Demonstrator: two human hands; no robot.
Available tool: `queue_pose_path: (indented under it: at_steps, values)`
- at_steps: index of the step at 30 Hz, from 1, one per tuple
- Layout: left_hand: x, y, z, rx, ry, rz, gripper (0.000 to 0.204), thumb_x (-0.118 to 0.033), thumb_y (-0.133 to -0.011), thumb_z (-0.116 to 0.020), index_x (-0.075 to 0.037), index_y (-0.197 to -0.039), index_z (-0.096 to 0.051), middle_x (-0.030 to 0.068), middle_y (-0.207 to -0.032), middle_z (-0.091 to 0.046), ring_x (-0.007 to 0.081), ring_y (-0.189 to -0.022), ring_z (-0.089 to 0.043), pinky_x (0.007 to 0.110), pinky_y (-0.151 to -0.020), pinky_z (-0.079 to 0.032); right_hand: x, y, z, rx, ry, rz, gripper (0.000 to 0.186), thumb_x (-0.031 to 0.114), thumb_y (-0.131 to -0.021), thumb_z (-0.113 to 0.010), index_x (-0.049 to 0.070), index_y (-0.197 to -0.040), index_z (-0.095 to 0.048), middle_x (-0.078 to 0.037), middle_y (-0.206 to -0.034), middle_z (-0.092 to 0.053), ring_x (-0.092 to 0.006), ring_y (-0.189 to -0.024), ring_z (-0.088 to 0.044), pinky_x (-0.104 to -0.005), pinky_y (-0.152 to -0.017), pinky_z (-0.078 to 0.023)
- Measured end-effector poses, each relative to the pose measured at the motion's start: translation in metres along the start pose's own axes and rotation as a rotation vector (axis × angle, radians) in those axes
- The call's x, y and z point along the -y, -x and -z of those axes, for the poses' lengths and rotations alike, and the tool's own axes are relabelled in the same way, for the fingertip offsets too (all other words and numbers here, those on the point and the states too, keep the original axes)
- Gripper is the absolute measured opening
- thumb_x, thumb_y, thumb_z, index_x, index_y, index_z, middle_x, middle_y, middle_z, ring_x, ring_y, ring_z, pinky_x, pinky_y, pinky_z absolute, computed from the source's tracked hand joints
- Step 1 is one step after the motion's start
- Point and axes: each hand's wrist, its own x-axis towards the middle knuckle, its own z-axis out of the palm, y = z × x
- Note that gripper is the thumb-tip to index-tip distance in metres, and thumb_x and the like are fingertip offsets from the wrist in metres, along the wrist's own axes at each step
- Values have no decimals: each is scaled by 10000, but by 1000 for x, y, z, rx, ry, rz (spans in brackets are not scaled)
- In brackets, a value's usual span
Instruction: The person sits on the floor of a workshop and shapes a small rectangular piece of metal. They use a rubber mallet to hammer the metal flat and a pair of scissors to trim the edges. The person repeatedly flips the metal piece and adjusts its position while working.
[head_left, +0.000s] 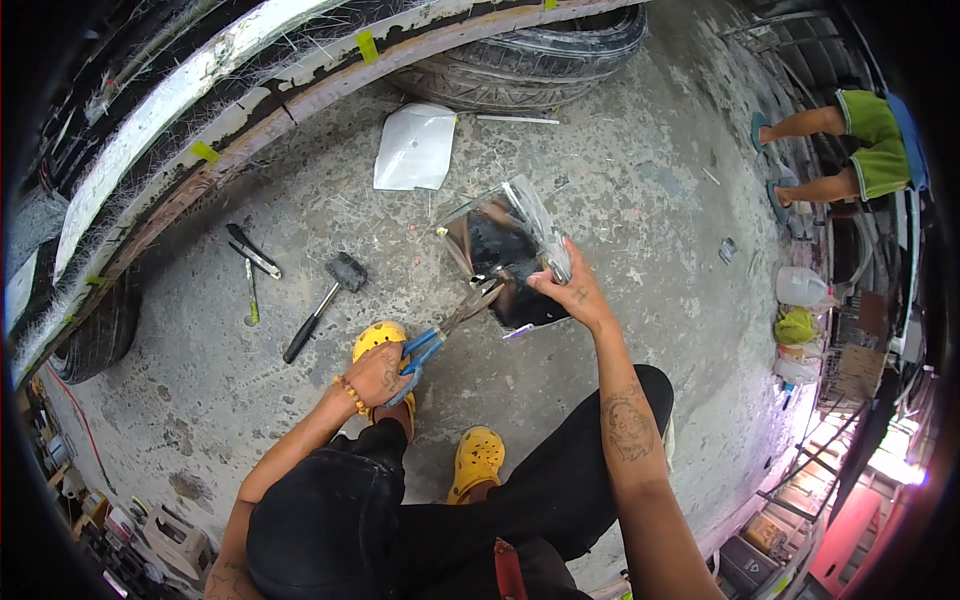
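Observation:
My left hand (pixel 378 374) is closed round the blue handles of a pair of tin snips (pixel 462 312). The snips' jaws meet the near-left edge of a shiny, mirror-like metal sheet (pixel 490 240) with a bent-up side; whether they bite into it I cannot make out. At the sheet's right side, my right hand (pixel 578 294) grips that raised edge, thumb on the inner face. The sheet is tilted above the concrete floor. Left of the snips lies a rubber mallet (pixel 346 271) with a black handle.
A folding cutter (pixel 256 252) and a thin tool with a yellow-green end (pixel 251 300) lie at the left. Beyond are a white sheet (pixel 414 147), tires (pixel 530 62) and a long worn panel (pixel 230 130). A person in green shorts (pixel 872 145) stands far right, near plastic jugs (pixel 802 286).

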Motion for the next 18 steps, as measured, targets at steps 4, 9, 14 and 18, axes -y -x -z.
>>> queue_pose_path:
  at_steps: [4, 9, 14, 18]
  values:
    - [1, -1, -5, -49, 67, -5, 339, -237, -861, -719, 43, -1001, -587, 252, -929, -649, 424, -903, -649, 472, -788, -518, 11, 3, -10, -47, 120, -15, 1210, 521, -662, -890, 2, -1571, -282, -321, -1467, -441, -437, -1382, -432, -470, -1168, -333]
    - [-4, -6, -6, -34, 45, 2, 320, -234, -881, -692, 36, -992, -559, 250, -933, -636, 420, -922, -645, 468, -808, -521, 13, 5, -16, -28, 139, -73, 1235, 534, -653, -878, 84, -1600, -224, -315, -1474, -411, -511, -1381, -384, -544, -1154, -330]
    - [-3, 2, 12, 53, 91, 10, 299, -221, -873, -686, 33, -962, -557, 249, -892, -637, 432, -890, -645, 477, -768, -516, 12, 5, -19, -45, 151, -108, 1235, 536, -650, -874, 125, -1610, -213, -308, -1489, -395, -533, -1387, -363, -572, -1144, -338]
    - [5, -2, -2, 23, 62, 4, 364, -269, -845, -737, 40, -982, -602, 249, -879, -655, 426, -867, -658, 466, -750, -515, 6, 3, -22, -46, 163, -83, 1235, 534, -649, -875, 128, -1611, -215, -304, -1478, -408, -533, -1378, -372, -569, -1137, -349]
